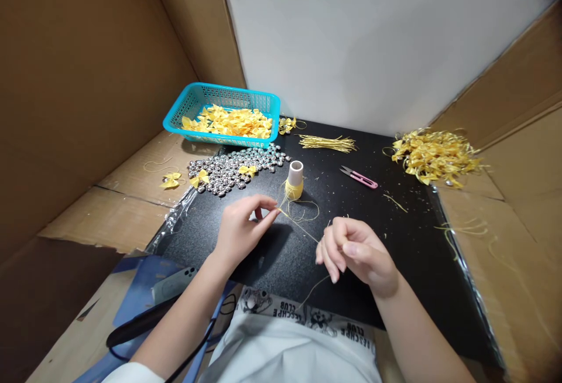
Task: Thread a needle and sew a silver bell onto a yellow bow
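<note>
Bench (421,254): black, spreading on all sides of the spool (294,190); forearms and clothing hide parts of its near edge.
Basket (237,94): turquoise, beyond the spool and to its left, holding yellow bows (237,120) whose lower layers are out of sight.
Bow heap (434,157): right of the spool and a little beyond it, too tangled to separate.
Silver beads (219,167): spread left of the spool (two loose bows cover a few).
Left hand (243,228): near side of the spool, to its left; its grip is pinched, thumb and forefinger on the thread (302,229).
Right hand (357,248): nearer than the spool, to its right; fingers curled, the contact hidden, so I cannot tell whether its grip is closed on the thread.
Stem bundle (327,143): beyond the spool, slightly right.
Snips (360,178): pink-handled, right of the spool, blades towards it.
Thread: strung between the hands, nearer than the spool; its loose end blurs against the printed cloth (290,311).
</note>
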Tool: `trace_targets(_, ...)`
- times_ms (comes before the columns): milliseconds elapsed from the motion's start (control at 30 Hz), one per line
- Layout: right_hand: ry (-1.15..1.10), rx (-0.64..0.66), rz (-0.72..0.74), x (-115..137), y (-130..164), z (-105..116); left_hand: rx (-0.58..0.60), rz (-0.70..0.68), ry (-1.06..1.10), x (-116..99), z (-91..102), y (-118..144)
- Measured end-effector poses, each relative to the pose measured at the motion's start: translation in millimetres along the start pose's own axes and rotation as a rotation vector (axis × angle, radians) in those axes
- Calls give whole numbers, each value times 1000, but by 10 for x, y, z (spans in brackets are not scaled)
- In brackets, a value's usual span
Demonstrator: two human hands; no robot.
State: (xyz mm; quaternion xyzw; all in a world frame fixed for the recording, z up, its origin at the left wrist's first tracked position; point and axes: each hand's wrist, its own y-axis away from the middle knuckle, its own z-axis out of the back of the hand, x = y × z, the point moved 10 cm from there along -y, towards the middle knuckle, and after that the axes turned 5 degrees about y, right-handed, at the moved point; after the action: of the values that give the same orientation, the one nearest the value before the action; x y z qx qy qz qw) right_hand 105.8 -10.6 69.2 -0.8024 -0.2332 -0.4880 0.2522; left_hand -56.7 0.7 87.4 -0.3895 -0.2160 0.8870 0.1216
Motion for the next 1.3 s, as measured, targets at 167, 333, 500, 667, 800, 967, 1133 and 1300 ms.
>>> trace_targets(167,-127,320,-323,-287,151,-251,-26,-59,-25,-78,50,83)
trace_targets(333,-40,454,-416,-339,213,-343,-40,-115,-54,-141,79,149)
trace_targets(500,471,-115,-194,-129,-40,262,-48,-142,-92,-182,97,194)
trace_targets(667,865,-349,-2,31,-117,388,-61,-264,-92,-319,119,273)
trace_targets(800,958,-330,45,-34,-198,262,-38,-371,-59,-423,108,352)
trace_targets(967,962,-320,-12,-143,-283,177,2,-431,-6,-466,91,431)
trace_targets(1133,635,-221,-145,-416,-410,78,43,-415,21,-459,51,439)
trace_targets(1300,570,-384,-146,-435,-435,233,-24,-373,46,-396,120,419)
